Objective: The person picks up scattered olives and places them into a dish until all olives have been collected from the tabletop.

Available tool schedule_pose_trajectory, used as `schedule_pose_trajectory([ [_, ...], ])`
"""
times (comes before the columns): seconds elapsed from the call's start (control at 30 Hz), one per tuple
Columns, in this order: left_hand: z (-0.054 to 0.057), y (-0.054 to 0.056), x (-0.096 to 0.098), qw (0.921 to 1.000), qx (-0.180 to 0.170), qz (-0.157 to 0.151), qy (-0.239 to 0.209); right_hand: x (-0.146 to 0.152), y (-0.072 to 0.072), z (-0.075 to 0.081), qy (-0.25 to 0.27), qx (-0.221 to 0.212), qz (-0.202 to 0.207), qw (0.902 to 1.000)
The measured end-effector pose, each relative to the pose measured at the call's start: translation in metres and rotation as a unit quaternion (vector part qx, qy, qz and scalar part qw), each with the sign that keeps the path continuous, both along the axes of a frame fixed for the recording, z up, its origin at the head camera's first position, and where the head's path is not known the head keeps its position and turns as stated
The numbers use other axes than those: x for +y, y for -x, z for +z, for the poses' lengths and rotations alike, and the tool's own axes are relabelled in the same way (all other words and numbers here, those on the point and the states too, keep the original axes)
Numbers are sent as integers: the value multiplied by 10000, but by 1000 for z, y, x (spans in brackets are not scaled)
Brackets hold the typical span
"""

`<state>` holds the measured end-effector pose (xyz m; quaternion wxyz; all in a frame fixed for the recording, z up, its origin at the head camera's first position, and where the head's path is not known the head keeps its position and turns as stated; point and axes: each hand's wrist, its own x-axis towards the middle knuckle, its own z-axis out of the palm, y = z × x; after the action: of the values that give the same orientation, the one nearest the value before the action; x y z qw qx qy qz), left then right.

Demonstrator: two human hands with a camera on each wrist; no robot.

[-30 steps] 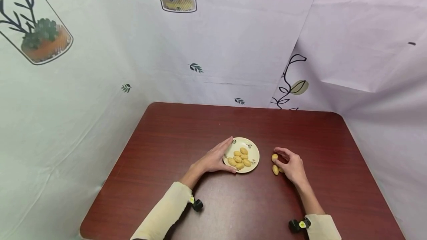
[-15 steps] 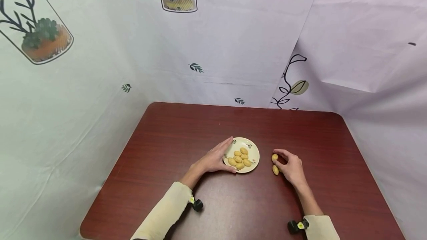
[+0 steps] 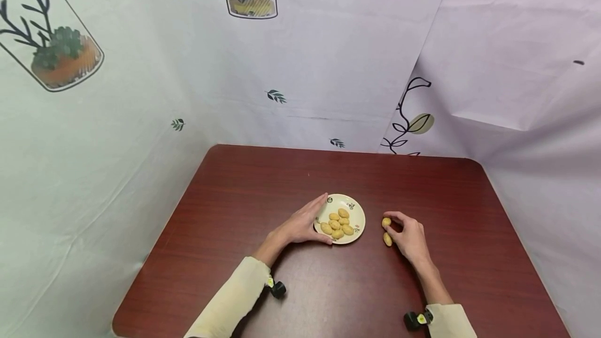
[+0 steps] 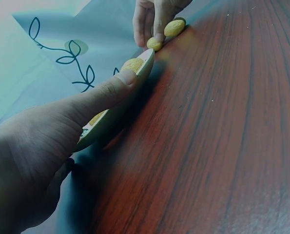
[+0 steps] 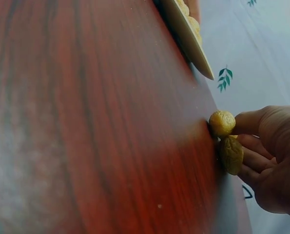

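Note:
A cream plate with small dark prints holds several yellow-brown walnuts. My left hand grips its left side, thumb over the near rim and fingers round the far side. In the left wrist view that thumb lies on the rim beside a walnut. Right of the plate, my right hand pinches a walnut between thumb and fingertips, low over the table. A second walnut lies just nearer to me, partly under the hand; in the right wrist view this wrinkled walnut overlaps the fingers.
The dark red wooden table has rounded far corners. Pale hanging cloth with plant prints encloses its far and side edges. Small black cameras are strapped at both wrists.
My right hand has shifted slightly toward me and left, its fingers drawing closer round the far walnut. Another walnut beside the near one is now hidden. The left hand and plate stay put.

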<state>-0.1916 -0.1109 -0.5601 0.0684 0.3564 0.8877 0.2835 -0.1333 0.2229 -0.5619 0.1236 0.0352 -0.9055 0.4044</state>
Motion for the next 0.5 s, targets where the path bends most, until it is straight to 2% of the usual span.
schedule_pose_trajectory([
  [0.17,0,0,0,10000,-9,25,34,-2,1,-2,233,191,82,9995],
  [0.5,0,0,0,9999,-55,53,91,-5,0,1,526,230,34,9983],
])
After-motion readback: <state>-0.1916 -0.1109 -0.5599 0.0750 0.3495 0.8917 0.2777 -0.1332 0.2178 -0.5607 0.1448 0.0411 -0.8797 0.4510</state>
